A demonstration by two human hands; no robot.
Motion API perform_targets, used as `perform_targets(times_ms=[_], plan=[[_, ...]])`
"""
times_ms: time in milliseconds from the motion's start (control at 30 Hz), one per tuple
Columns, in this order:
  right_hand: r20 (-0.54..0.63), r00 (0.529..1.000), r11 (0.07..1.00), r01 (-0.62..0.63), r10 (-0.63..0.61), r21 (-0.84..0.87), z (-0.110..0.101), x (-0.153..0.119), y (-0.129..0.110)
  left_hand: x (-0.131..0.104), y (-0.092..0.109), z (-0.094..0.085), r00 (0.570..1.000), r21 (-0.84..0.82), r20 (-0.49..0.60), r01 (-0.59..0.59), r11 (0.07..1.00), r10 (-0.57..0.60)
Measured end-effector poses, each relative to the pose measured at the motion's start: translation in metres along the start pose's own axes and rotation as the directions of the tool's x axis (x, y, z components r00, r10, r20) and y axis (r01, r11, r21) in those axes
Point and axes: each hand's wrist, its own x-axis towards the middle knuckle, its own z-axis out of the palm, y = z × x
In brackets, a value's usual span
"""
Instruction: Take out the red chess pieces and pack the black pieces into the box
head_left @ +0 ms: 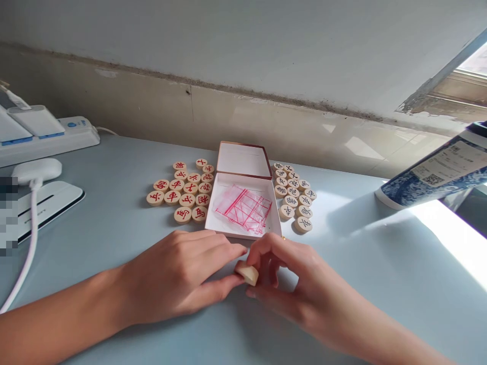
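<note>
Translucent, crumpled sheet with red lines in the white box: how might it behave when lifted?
The translucent, red-lined sheet looks thin and creased, so it would probably be floppy and light. Its overlapping lines suggest folds, so it may open out.

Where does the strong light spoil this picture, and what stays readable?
Head view: glare bleaches the table nearly white at the right edge; the blue patterned container throws a soft shadow to its left. Also in the head view: red lines on the folded sheet in the open box stay clear, while the pale piece between the hands shows no readable character.
</note>
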Motion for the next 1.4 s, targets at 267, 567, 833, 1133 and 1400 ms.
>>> perform_targets(times_ms=[267,567,833,1133,1400], plan=[[0.042,0.998,0.997,-0.044,0.047,-0.057,-0.0045,0.0012,-0.0045,-0.0015,0.0011,-0.0019,1.0,0.009,-0.008,-0.026,1.0,0.026],[0.093,0.991,0.995,-0.095,0.095,-0.001,-0.0072,0.0015,-0.0079,-0.0004,0.0006,-0.0042,0.995,0.041,-0.042,-0.092,0.995,0.094],[0.071,0.997,1.0,-0.031,0.031,-0.001,-0.0047,0.0019,-0.005,-0.0002,0.0007,-0.0042,0.996,0.028,0.0,-0.093,0.995,0.093],[0.043,0.999,0.999,-0.002,0.004,-0.045,-0.0043,0.0013,-0.0041,0.0001,0.0002,-0.0029,0.999,0.025,-0.013,-0.039,0.999,0.039],[0.037,0.999,0.999,-0.007,0.009,-0.041,-0.0033,0.0016,-0.0032,-0.001,-0.0011,-0.0002,0.999,0.059,-0.043,-0.005,0.998,0.007]])
